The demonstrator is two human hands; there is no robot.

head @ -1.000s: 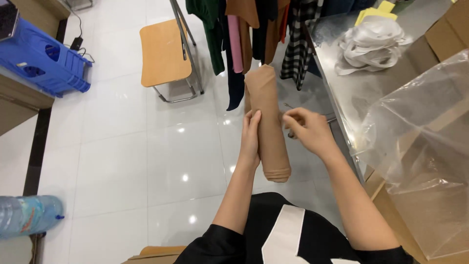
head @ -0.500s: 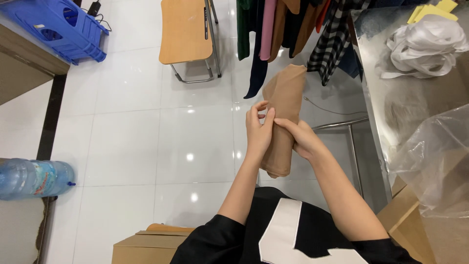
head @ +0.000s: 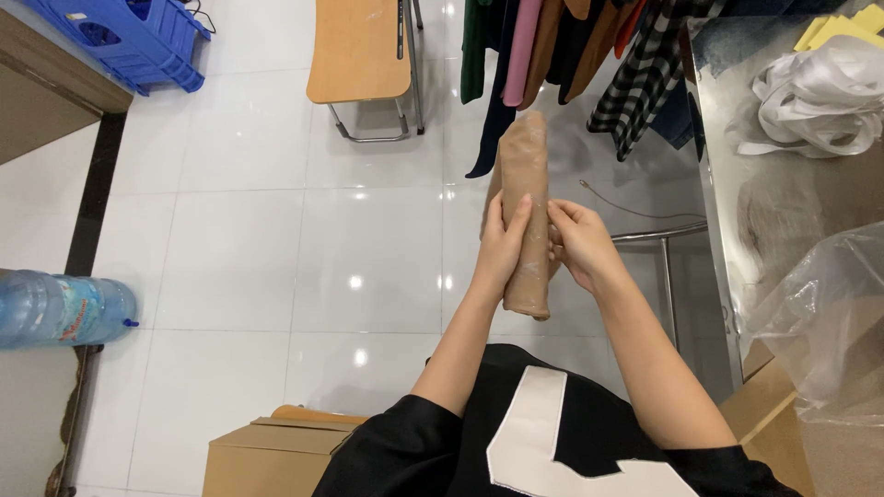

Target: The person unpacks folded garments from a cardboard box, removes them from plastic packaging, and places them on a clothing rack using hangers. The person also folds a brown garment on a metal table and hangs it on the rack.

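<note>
A tightly rolled tan garment (head: pixel 526 221), loosely bunched a moment ago, is now gripped upright between left hand (head: pixel 505 244) and right hand (head: pixel 578 247), both closed around it.

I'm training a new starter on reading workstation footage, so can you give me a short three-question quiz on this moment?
1. True or false: both hands, the left hand and the right hand, are on the tan rolled fabric.
2. What lies on its side at the left edge of the floor? A) the blue crate B) the water bottle C) the cardboard box
3. Fill in: the garments hang beside a wooden ____ with a metal frame.

Key
1. True: one hand grips each side of the roll, which is held roughly upright over the tiled floor.
2. B: the water bottle.
3. The stool.
</note>
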